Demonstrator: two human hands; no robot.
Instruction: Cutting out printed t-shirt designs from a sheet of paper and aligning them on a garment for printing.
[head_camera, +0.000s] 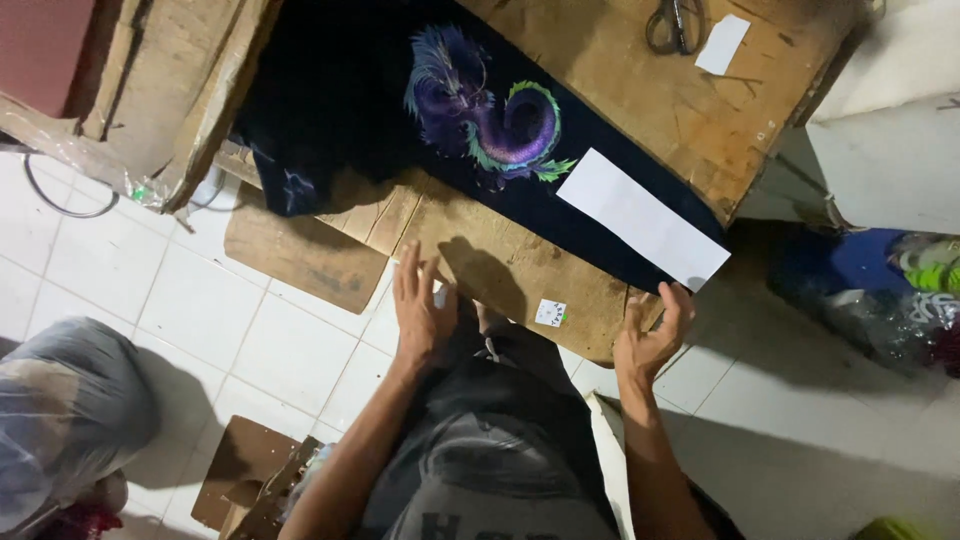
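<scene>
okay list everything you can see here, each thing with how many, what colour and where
Dark garment: one, black with purple and green dragon print, spread across the table.
White paper strip: one, white, on the garment's right end.
Small tag: one, white, near the table's front edge.
Scissors: one pair, dark, top of the table.
Paper slip: one, white, beside the scissors.
Wooden table: one, brown.
Cardboard pieces: brown, on the white tiled floor, lower left.
Left hand: at the table's front edge.
Right hand: fingertips at the garment's corner.

Dim overhead light, soft shadows, slight blur
</scene>
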